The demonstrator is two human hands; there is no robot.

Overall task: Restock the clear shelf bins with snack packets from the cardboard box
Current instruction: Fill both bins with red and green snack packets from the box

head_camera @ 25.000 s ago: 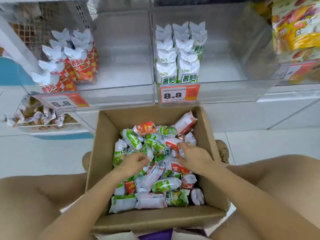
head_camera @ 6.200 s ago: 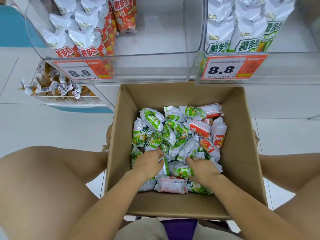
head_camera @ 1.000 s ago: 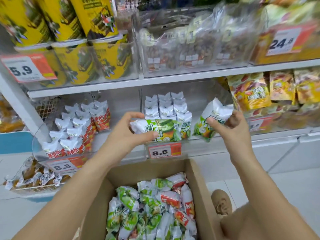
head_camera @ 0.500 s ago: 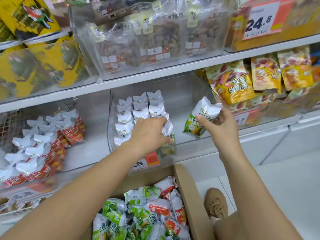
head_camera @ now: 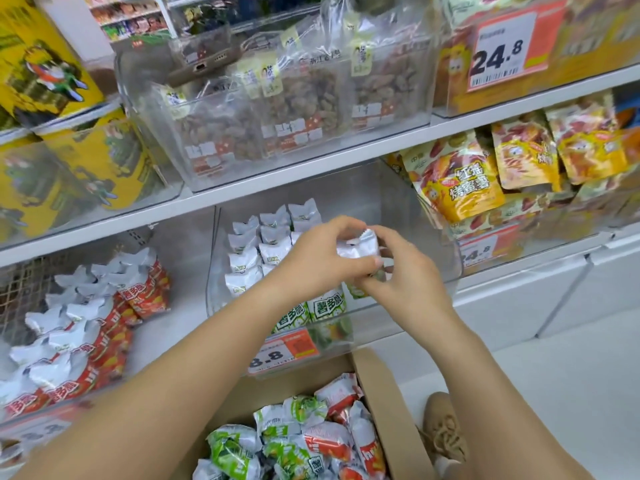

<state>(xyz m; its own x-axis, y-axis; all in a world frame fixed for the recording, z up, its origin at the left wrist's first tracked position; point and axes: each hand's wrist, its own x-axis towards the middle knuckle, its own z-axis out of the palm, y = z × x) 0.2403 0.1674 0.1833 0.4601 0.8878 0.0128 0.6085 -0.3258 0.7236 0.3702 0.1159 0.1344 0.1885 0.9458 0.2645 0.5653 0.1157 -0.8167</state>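
Clear bin (head_camera: 429, 237) on the lower shelf taken as landmark; rows of green-and-white packets (head_camera: 258, 258) standing upright in its left half, sealed tops up, right half bare.

Below the bin's front: cardboard box (head_camera: 384, 403), open, heaped with loose green and red packets lying every way.

Left of the bin: neighbouring bin with red-and-white packets (head_camera: 100, 323), upright, in rows.

Above the bin: another clear bin of bagged brown snacks (head_camera: 298, 109). Right of it: yellow pouches (head_camera: 464, 188).

On the bin's front lip: orange price tag (head_camera: 284, 351) reading 8.8.

Over the bin's middle, both hands meeting on one snack packet (head_camera: 360, 245). Left hand (head_camera: 322, 261) curled nearly closed, thumb pressed along the packet's lower side, fingers wrapped over the far side. Right hand (head_camera: 405, 275) likewise curled, fingertips pinching the packet from the right, bottom edge hidden in the palm.

Packet held roughly upright, long axis vertical, crimped white top edge pointing up and slightly right, green lower end down toward the bin floor; just right of the standing rows, contact with them not clear.
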